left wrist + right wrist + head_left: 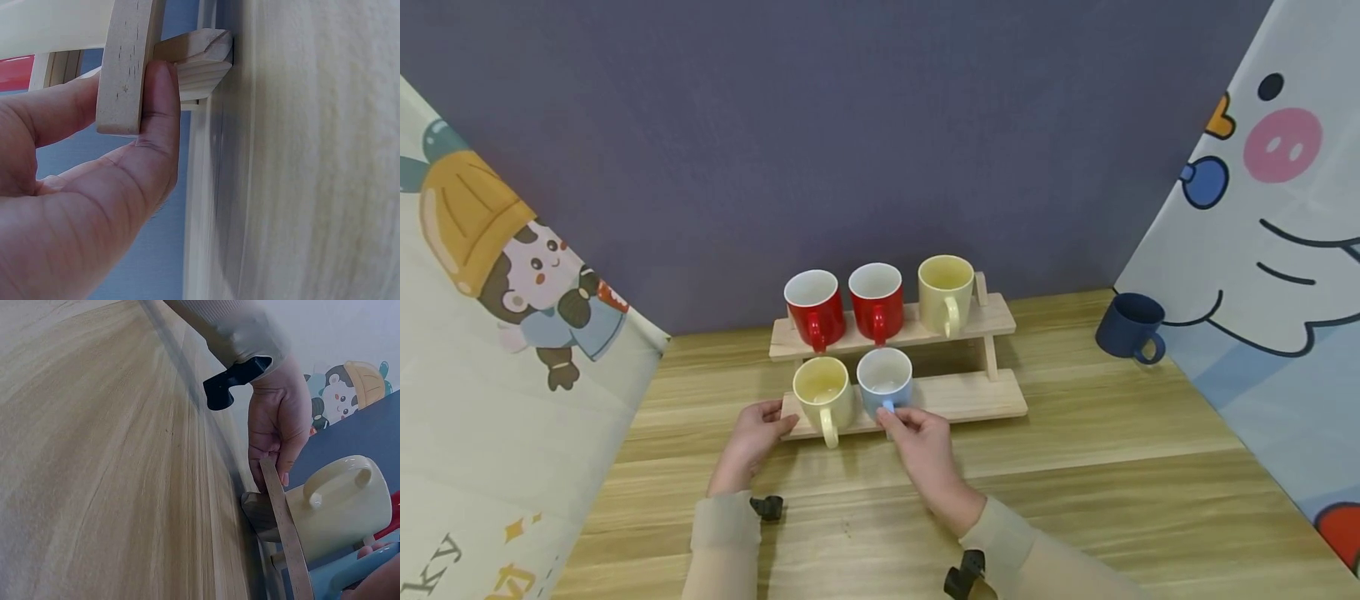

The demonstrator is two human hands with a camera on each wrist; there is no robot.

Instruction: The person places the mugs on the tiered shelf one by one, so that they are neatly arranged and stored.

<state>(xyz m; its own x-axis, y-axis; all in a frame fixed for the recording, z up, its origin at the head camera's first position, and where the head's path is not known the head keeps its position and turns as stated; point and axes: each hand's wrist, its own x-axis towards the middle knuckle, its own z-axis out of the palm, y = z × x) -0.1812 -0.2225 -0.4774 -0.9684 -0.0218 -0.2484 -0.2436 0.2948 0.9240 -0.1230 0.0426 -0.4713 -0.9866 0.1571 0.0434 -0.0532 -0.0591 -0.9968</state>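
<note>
My left hand (754,437) holds the left end of a two-tier wooden rack's lower shelf (966,402). In the left wrist view its thumb and a finger pinch the board (120,81) from both faces. A light blue mug (874,398) with a white inside stands upright on that shelf, and my right hand (931,454) pinches its handle, which is partly hidden by the fingers. Just left of it stands a pale yellow mug (842,410), handle toward me. In the right wrist view only part of the right hand (381,581) shows, beside the blue mug (337,572).
On the upper shelf (997,315) stand two red mugs (829,315), (891,312) and another pale yellow mug (934,307). A navy mug (1116,332) sits on the wooden table (1075,492) at the right, near the printed side wall. A dark wall (865,150) rises behind the rack.
</note>
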